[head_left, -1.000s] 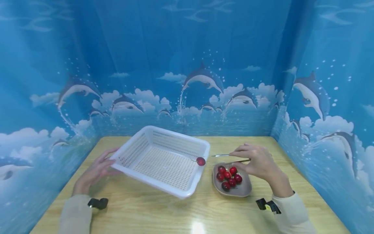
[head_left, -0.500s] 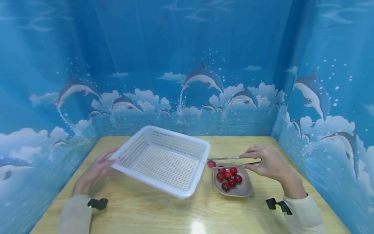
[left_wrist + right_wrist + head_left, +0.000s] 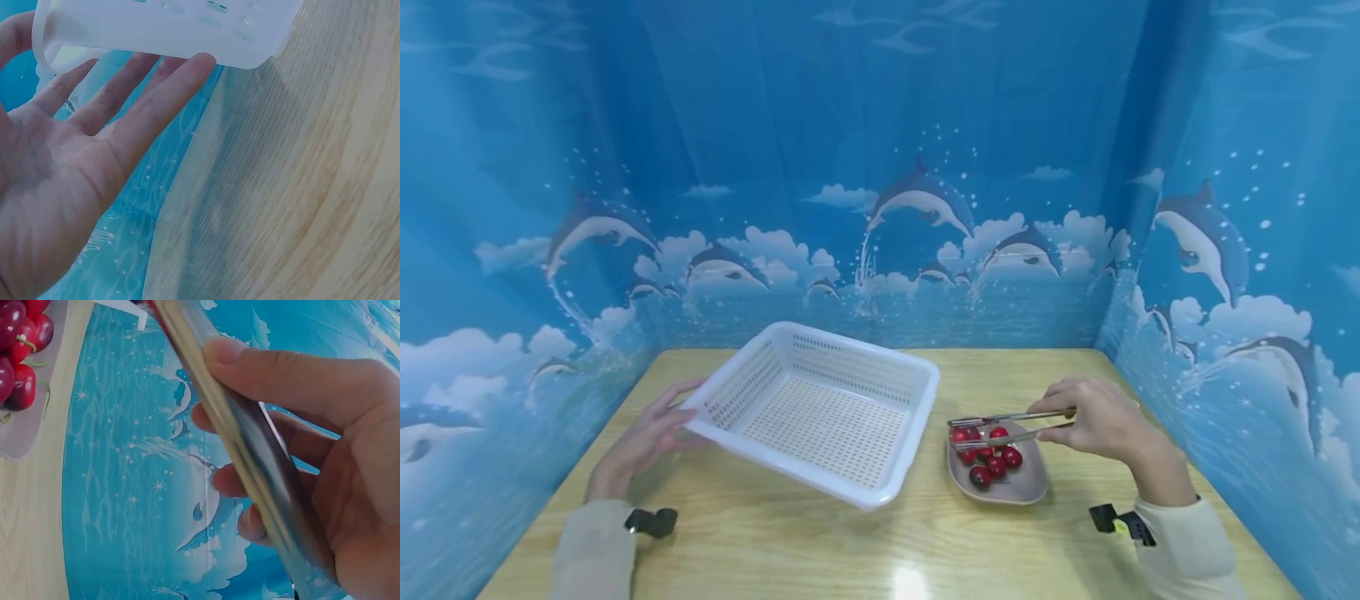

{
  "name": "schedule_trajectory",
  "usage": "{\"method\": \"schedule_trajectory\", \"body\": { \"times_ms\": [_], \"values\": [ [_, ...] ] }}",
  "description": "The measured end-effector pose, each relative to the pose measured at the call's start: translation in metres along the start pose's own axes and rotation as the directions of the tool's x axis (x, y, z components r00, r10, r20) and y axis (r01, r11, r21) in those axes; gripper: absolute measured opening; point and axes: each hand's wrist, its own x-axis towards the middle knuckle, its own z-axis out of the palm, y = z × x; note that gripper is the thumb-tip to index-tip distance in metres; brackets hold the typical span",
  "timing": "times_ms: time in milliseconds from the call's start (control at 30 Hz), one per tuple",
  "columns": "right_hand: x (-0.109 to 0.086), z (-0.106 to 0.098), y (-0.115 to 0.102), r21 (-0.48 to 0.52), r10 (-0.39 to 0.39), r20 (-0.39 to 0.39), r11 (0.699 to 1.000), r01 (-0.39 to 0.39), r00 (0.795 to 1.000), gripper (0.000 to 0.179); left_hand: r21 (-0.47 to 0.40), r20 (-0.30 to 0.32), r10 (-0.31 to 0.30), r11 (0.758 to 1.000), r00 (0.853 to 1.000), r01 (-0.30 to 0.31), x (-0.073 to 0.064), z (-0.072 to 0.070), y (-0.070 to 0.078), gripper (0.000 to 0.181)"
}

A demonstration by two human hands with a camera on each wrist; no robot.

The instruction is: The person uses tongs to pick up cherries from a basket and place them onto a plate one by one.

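My left hand (image 3: 647, 435) holds the white perforated plastic basket (image 3: 805, 483) by its left rim, with fingers under it in the left wrist view. The basket is tilted, and no cherry shows inside. My right hand (image 3: 1093, 419) grips metal tongs (image 3: 1022, 415) between thumb and fingers. The tongs' tips are over the left side of a small plate (image 3: 1033, 479) with several red cherries (image 3: 996, 467). One cherry (image 3: 959, 435) shows between the tips; whether they still squeeze it I cannot tell. In the right wrist view the tongs (image 3: 250, 444) run diagonally across the hand.
The light wooden table (image 3: 760, 550) lies under everything. A blue curtain (image 3: 880, 250) with dolphins stands close behind and at both sides. The plate sits just right of the basket's right edge.
My right hand has moved the tongs and a cherry from the basket's right side rightward to over the plate. My left hand and the basket stay in place.
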Motion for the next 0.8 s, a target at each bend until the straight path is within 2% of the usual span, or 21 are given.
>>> {"method": "schedule_trajectory", "body": {
  "times_ms": [167,300,800],
  "values": [
    [0.0008,-0.0014,0.0013,0.030,0.120,0.133,0.992,-0.125,0.984,0.026,-0.003,-0.001,-0.001,1.000,1.000,0.001,-0.0006,-0.0002,-0.0006,0.055],
    [0.0020,-0.0007,0.0020,0.013,0.186,0.185,0.981,-0.192,0.965,0.025,-0.017,0.009,0.005,1.000,1.000,-0.005,-0.0003,-0.0005,-0.0013,0.055],
    [0.0034,0.0054,0.0022,-0.028,0.250,0.250,0.968,-0.251,0.936,0.024,0.004,0.013,0.000,1.000,1.000,0.000,-0.0005,-0.0003,0.0005,0.055]
  ]
}}
